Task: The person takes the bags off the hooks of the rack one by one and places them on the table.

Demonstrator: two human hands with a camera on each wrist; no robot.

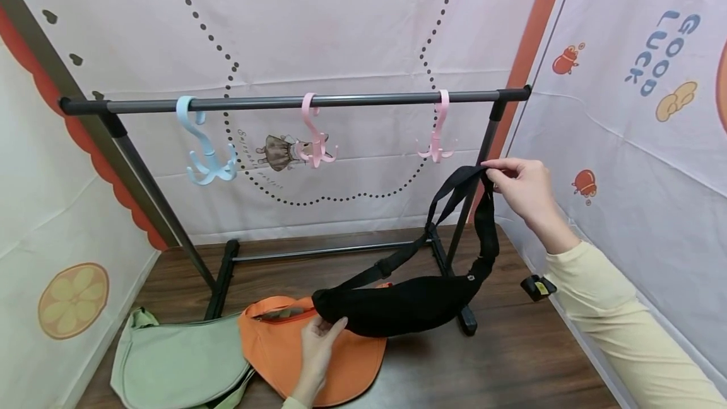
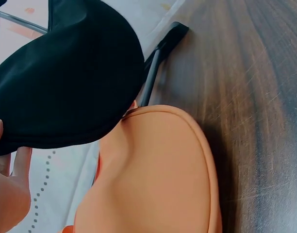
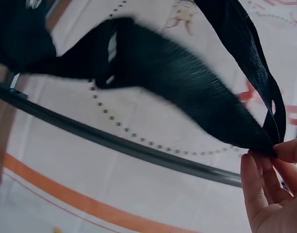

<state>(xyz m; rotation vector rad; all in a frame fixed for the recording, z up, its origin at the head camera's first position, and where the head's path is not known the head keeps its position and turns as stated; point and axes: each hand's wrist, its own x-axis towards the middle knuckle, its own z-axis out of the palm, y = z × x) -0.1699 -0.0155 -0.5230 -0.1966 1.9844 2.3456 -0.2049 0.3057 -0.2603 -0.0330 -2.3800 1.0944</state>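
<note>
A black waist bag (image 1: 397, 305) hangs tilted in the air in front of the rack, its strap raised to the right. My right hand (image 1: 525, 191) pinches the top of that strap (image 3: 187, 82) between thumb and fingers, beside the rack's right post. At the bag's lower left edge, my left hand (image 1: 318, 349) pinches the fabric, with the thumb on the near side; in the left wrist view part of this hand is cut off. Below lies an orange bag (image 1: 346, 365), partly covered by the black one. A light green bag (image 1: 182, 358) lies to its left.
A dark metal rack (image 1: 363, 101) spans the view. From its bar hang a blue hook (image 1: 210, 166), a pink hook (image 1: 315, 137) and another pink hook (image 1: 436, 134). A small black object (image 1: 537, 287) lies by the right wall. Printed cloth surrounds the wooden surface (image 1: 500, 358).
</note>
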